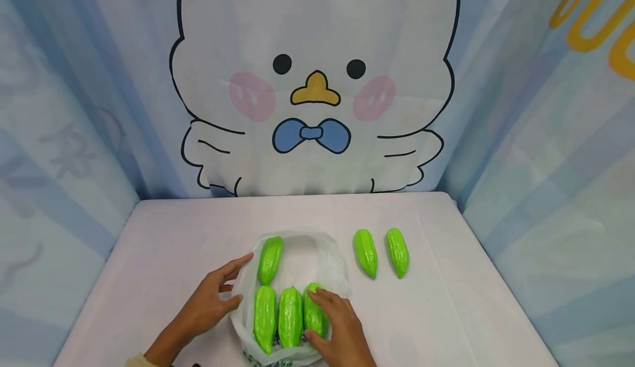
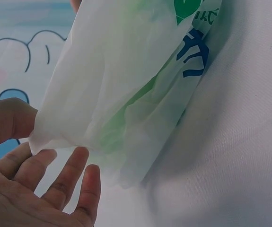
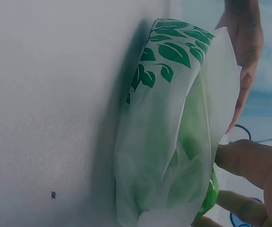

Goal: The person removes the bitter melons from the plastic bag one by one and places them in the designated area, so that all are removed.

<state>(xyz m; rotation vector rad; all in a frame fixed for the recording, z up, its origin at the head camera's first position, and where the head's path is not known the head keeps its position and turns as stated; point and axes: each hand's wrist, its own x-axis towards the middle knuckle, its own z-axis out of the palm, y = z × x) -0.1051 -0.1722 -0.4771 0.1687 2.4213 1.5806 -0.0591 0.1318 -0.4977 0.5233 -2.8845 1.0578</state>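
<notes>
A white plastic bag (image 1: pixel 239 323), printed with green leaves, stands with its mouth wide on the table. Inside, one shiny green bitter melon (image 1: pixel 270 260) lies at the far left, above a near row with a left melon (image 1: pixel 265 317) and a middle melon (image 1: pixel 290 316). My right hand (image 1: pixel 342 325) grips the melon at the row's right end (image 1: pixel 315 314), fingers over its top and thumb at its near end. At the bag's left rim, my left hand (image 1: pixel 210 301) touches the plastic, thumb and fingers spread apart; the left wrist view shows its extended fingers (image 2: pixel 72 177).
Right of the bag, two more bitter melons lie side by side on the white table (image 1: pixel 446 312), a left one (image 1: pixel 365 253) and a right one (image 1: pixel 398 253). Printed curtains (image 1: pixel 317 168) enclose the table at the back and both sides.
</notes>
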